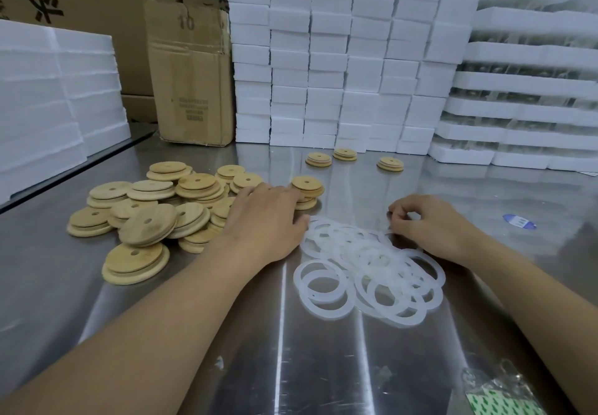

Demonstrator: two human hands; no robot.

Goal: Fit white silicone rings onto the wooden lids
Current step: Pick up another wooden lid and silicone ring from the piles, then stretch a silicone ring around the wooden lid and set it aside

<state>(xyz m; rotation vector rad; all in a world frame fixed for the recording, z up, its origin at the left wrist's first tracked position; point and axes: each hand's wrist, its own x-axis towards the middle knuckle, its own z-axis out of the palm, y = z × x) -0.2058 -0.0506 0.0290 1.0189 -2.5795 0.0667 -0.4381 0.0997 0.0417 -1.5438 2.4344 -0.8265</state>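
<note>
The left hand lies palm down at the right edge of the lids. Its fingers are stretched out across the discs and the tips reach toward a small stack at the far side. Nothing shows it gripping a lid; it just rests there, thumb brushing the near edge of the rings.

The right hand is curled tight, thumb and fingertips bunched together right at the far right rim of that ring heap. It may be pinching up a ring, but the silicone is too pale against the table to say whether one is actually held.

So the layout is this: lids heaped to the left, rings in a loose flat tangle in the middle between the two hands, and three lids set apart near the foam blocks at the back. The left hand is clearly the nearer to the wood, the right the nearer to the silicone.

Most lids lie flat with the smaller step upward, which looks like the seat for a ring. The likely next call is a lid lifted by the left hand and a single ring peeled free by the right. The rings overlap heavily, so two could come up together.
</note>
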